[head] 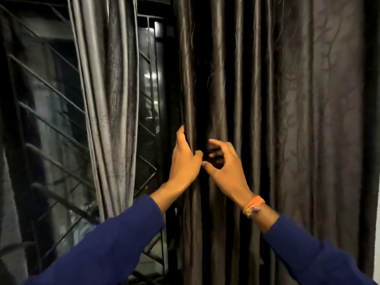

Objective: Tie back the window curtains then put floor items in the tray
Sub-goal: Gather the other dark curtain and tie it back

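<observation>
A dark shiny curtain point(267, 99) hangs in long folds over the right half of the window. My left hand point(184, 159) grips its left edge, fingers wrapped round the outer fold and thumb in front. My right hand point(223, 164) is just to the right, fingers curled and spread in front of the following folds, holding nothing that I can see. A second, paler grey curtain point(111, 103) hangs gathered on the left, narrowing toward the bottom. No tie-back, tray or floor item is in view.
Between and left of the curtains is a window point(47, 124) with a black metal grille of slanted bars. A strip of pale wall point(376, 233) shows at the far right. Both my arms wear blue sleeves; an orange band is on my right wrist.
</observation>
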